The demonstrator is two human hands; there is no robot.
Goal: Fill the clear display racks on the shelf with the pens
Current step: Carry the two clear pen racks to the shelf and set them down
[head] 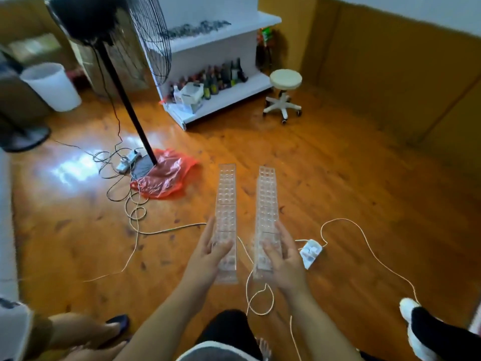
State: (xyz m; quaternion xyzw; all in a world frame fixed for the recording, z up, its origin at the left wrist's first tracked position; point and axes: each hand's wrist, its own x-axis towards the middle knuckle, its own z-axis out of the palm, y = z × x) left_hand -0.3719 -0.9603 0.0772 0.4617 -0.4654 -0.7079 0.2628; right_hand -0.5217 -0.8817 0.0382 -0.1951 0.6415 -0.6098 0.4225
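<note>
Nearest to us, our hands are apart and each holds one clear rack by its near end: the left hand (210, 250) grips the left rack (226, 204) with the thumb laid across its top, and the right hand (282, 259) grips the right rack (266, 199) in the same way. Both racks point away from us, side by side but not touching, above the wooden floor, and their rows of sockets are all empty. We judge the task barely begun, since the racks are not yet on the shelf.

The risks start at our feet. A white cord (364, 238) loops across the floor beneath the racks and runs to a plug block (311, 252) just right of our right hand; a step forward could snag it. Each long rack is held only at one end, so we think a knock or a loose thumb could let the far end dip and slide out.

Further on, to the left, a red bag (166, 175) lies round the foot of a fan (127, 100) amid more cable, which narrows that side of the path. Far ahead stands the white shelf (221, 102), a stool (285, 79) to its right. On its upper level lies a dark heap (197, 28), perhaps the pens; it is too blurred to tell
</note>
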